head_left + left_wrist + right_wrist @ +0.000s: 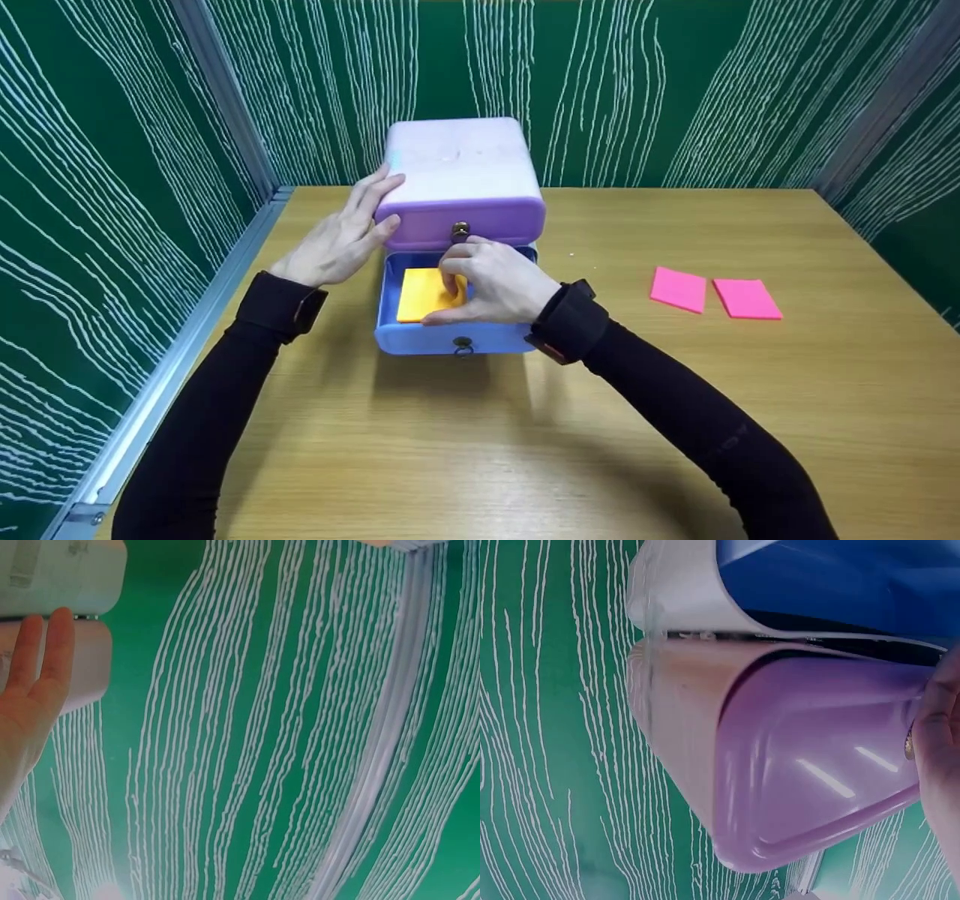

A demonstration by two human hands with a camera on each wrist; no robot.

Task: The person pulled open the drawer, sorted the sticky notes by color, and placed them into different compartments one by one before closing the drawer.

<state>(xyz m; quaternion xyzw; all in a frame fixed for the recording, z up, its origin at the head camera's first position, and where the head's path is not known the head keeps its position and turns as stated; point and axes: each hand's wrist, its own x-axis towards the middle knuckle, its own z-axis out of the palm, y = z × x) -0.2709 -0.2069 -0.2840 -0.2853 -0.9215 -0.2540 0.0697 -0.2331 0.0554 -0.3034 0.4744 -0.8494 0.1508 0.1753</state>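
Observation:
A small two-drawer box has a white top [465, 157], a closed purple upper drawer [427, 225] and a pulled-out blue lower drawer [412, 339]. My left hand [337, 240] rests on the box's left side, fingers extended near the top edge and thumb at the purple front. In the left wrist view, two straight fingers [58, 652] lie against the side. Over the blue drawer, my right hand [499, 281] pinches an orange sticky note pad [420, 292], with bent fingers over its right part and the thumb near its front edge. In the right wrist view the pad is hidden.
Two pink sticky note pads [678, 289] [748, 299] lie side by side on the wooden table [637, 420], right of the box. Green walls [585, 82] with white wavy lines enclose the back and sides. A metal rail [161, 367] runs along the left edge.

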